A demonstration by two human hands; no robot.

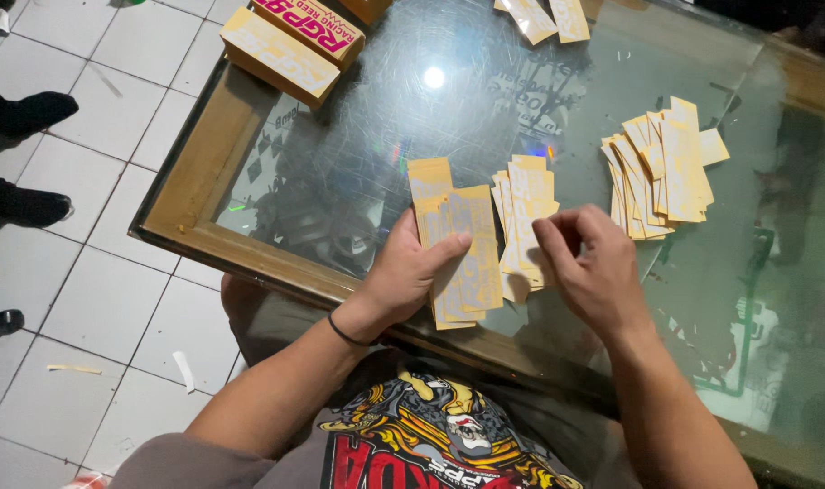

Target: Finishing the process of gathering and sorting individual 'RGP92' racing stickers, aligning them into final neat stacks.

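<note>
My left hand (410, 274) presses on a small stack of yellow sticker sheets (459, 244) lying on the glass tabletop (358, 136), thumb and fingers resting on the top sheet. My right hand (593, 264) is beside it, fingers curled and pinching at the edge of a second fanned stack of yellow sheets (524, 210). A black band sits on my left wrist. Both stacks lie near the table's front edge.
A larger fanned pile of yellow sheets (661, 167) lies to the right. Two yellow cardboard boxes (290, 41) rest at the table's far left corner, more sheets (544, 16) at the top. The table has a wooden frame (199, 154). Someone's dark shoes (27, 113) stand on the white tiled floor.
</note>
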